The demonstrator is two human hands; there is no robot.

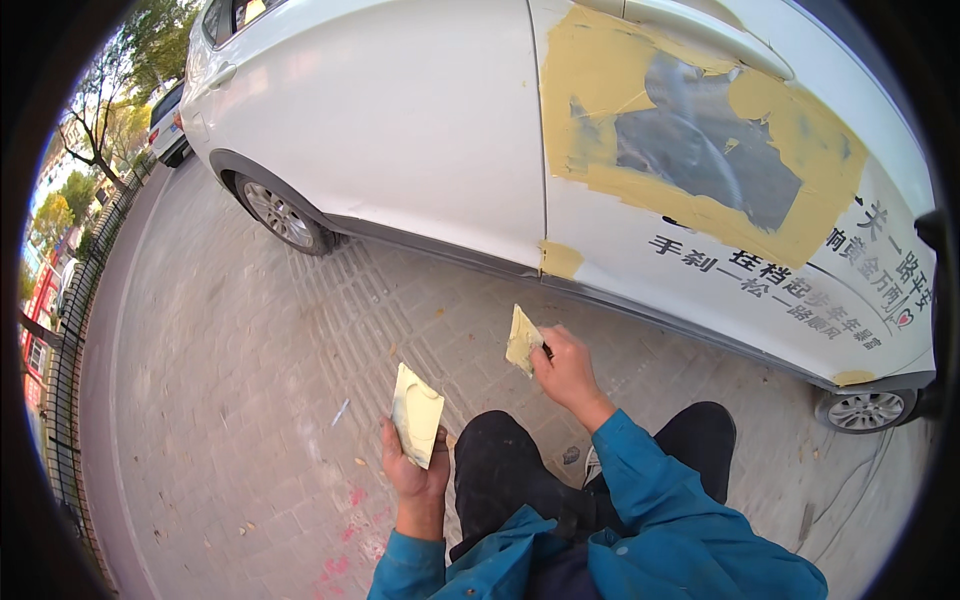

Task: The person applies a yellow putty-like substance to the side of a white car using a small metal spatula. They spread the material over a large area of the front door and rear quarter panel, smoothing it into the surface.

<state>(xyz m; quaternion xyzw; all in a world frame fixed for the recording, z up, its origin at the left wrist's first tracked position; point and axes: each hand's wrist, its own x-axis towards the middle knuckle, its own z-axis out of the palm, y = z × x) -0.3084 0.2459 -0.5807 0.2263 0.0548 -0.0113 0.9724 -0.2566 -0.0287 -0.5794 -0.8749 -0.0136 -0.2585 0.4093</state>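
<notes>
Left hand point(412, 475): fingers clamped on lower edge of putty plate point(417, 413). Right hand point(567, 366): fingers clamped on putty spreader point(521, 341). Yellow filler point(608, 70) reaches left edge of white car door point(605, 217).

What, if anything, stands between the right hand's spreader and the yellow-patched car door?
Nothing visible does: the spreader in the right hand is apart from the door, with only paving showing between them.

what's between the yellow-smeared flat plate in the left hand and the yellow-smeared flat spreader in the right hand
In the head view, only open air separates the plate from the spreader, with grey block paving showing below.
</notes>
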